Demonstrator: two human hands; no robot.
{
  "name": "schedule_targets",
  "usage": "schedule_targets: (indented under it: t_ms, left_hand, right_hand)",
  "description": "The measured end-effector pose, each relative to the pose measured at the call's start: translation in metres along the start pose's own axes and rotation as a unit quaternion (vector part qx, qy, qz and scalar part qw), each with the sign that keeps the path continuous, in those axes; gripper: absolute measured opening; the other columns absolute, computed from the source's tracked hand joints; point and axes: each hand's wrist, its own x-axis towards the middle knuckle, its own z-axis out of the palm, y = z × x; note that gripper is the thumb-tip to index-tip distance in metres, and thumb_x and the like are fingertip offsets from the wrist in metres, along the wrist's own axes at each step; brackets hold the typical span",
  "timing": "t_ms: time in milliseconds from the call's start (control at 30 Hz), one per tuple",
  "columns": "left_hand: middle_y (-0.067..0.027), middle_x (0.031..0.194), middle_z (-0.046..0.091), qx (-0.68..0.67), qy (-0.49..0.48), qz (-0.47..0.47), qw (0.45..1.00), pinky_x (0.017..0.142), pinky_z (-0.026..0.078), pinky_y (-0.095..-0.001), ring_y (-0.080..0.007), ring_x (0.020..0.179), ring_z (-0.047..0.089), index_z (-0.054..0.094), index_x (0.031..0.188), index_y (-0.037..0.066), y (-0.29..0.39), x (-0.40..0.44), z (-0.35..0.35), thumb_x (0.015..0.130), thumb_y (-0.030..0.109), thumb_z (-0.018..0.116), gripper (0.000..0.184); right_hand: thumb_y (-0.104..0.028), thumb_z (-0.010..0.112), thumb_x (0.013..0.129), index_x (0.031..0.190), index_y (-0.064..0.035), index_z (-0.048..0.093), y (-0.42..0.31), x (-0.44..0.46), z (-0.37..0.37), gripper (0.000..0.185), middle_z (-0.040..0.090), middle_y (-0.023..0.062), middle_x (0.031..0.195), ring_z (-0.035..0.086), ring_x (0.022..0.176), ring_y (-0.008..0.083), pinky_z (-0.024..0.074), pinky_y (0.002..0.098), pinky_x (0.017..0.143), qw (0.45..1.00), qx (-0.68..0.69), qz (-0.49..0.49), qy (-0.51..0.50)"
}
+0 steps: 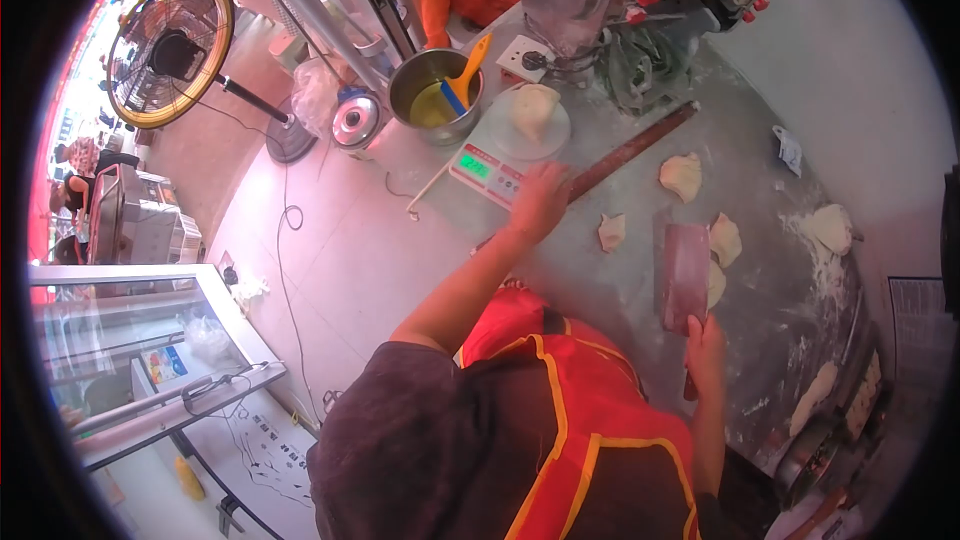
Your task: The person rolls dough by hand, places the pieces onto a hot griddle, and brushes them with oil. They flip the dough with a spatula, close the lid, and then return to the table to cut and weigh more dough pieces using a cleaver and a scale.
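My right hand (705, 345) is wrapped round the handle of a cleaver (686, 275), whose broad blade lies over part of a dough piece (716, 284). Another dough piece (725, 239) sits beside the blade. My left hand (540, 202) is at the near edge of a digital kitchen scale (484, 166), over a long dark wooden stick (635, 151); its fingers are not clear. A lump of dough (535, 112) rests on the scale's round plate, and the display glows green. Farther off on the worktop are a small dough scrap (611, 232) and a larger dough piece (680, 177).
Behind the scale stands a metal pot (408, 90) of yellowish liquid with an orange-handled brush (470, 75). A machine (580, 10) is at the back. More dough (829, 229) and flour lie at right. A fan (172, 53) stands at far left.
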Motion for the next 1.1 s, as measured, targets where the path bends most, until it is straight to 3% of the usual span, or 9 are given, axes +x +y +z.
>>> schedule_targets:
  t_ms: [67,167,267,400,467,533,633,733,1100]
  left_hand:
    - [-0.0135,0.104,0.058,-0.001,-0.005,-0.027,1.000,0.086,0.044,-0.0397,-0.0326,0.102,0.053,0.059,0.106,0.002,-0.004,0.000,-0.006,0.081,0.012,0.060,0.026]
    - [-0.0142,0.106,0.056,0.033,0.039,-0.077,0.996,0.087,0.043,-0.0411,-0.0337,0.105,0.051,0.055,0.109,0.003,-0.004,0.005,-0.005,0.080,0.013,0.062,0.031]
    - [-0.0146,0.109,0.054,0.055,0.128,-0.053,0.989,0.086,0.042,-0.0430,-0.0347,0.108,0.048,0.052,0.110,0.004,-0.013,0.026,-0.006,0.080,0.014,0.064,0.034]
    - [-0.0152,0.104,0.055,0.089,0.162,0.013,0.983,0.084,0.043,-0.0432,-0.0341,0.102,0.051,0.053,0.103,0.003,-0.026,0.057,-0.007,0.080,0.016,0.063,0.028]
    - [-0.0157,0.101,0.057,0.059,0.020,0.017,0.998,0.081,0.044,-0.0426,-0.0334,0.096,0.054,0.055,0.100,0.003,-0.010,0.050,-0.001,0.080,0.017,0.063,0.026]
    - [-0.0156,0.091,0.059,0.070,-0.110,0.042,0.991,0.075,0.047,-0.0409,-0.0323,0.084,0.059,0.058,0.095,0.003,0.002,0.029,0.019,0.080,0.022,0.064,0.025]
    - [-0.0160,0.089,0.058,-0.009,-0.150,0.085,0.985,0.075,0.045,-0.0432,-0.0354,0.088,0.056,0.057,0.092,0.003,0.010,-0.021,0.055,0.081,0.025,0.062,0.025]
    - [-0.0158,0.088,0.058,-0.046,-0.153,0.021,0.987,0.073,0.045,-0.0433,-0.0363,0.086,0.056,0.058,0.090,0.003,0.008,-0.041,0.074,0.079,0.028,0.065,0.028]
    - [-0.0146,0.085,0.061,-0.017,-0.186,-0.048,0.981,0.069,0.046,-0.0409,-0.0329,0.079,0.060,0.062,0.087,0.003,0.006,-0.050,0.063,0.076,0.021,0.067,0.022]
  right_hand:
    - [-0.024,0.047,0.094,0.095,0.0050,0.050,0.006,0.002,0.003,0.030,0.057,0.0215,0.068,0.055,0.049,0.0322,0.0424,0.0415,0.052,1.000,-0.002,-0.017,0.006]
    - [-0.024,0.047,0.094,0.095,0.0046,0.050,0.001,0.002,0.005,0.029,0.058,0.0248,0.075,0.058,0.061,0.0377,0.0443,0.0429,0.058,1.000,-0.013,-0.021,0.002]
    - [-0.022,0.046,0.094,0.089,0.0033,0.049,0.029,0.013,0.017,0.026,0.054,0.0137,0.063,0.055,0.047,0.0240,0.0413,0.0344,0.044,0.989,-0.040,-0.130,0.055]
    - [-0.023,0.047,0.094,0.096,0.0040,0.051,0.007,0.005,0.016,0.028,0.059,0.0255,0.081,0.058,0.075,0.0413,0.0452,0.0424,0.065,0.984,-0.073,-0.142,0.083]
    - [-0.025,0.047,0.093,0.099,0.0035,0.051,-0.006,0.004,0.011,0.029,0.059,0.0297,0.091,0.055,0.089,0.0472,0.0439,0.0453,0.074,0.995,-0.070,-0.056,0.034]
    - [-0.028,0.046,0.094,0.097,0.0011,0.051,-0.014,0.004,0.011,0.030,0.060,0.0279,0.089,0.056,0.086,0.0473,0.0431,0.0498,0.071,0.993,-0.098,-0.068,0.027]
    - [-0.031,0.046,0.094,0.097,-0.0014,0.050,-0.025,0.005,0.015,0.030,0.061,0.0260,0.083,0.056,0.080,0.0474,0.0424,0.0535,0.067,0.986,-0.148,-0.082,0.007]
    - [-0.031,0.045,0.094,0.098,-0.0026,0.048,-0.027,0.009,0.023,0.029,0.061,0.0258,0.079,0.057,0.077,0.0476,0.0426,0.0544,0.066,0.980,-0.171,-0.098,-0.005]
    - [-0.025,0.043,0.095,0.098,-0.0007,0.047,-0.042,0.009,0.046,0.025,0.060,0.0279,0.074,0.058,0.074,0.0475,0.0438,0.0550,0.066,0.975,-0.180,-0.110,-0.068]
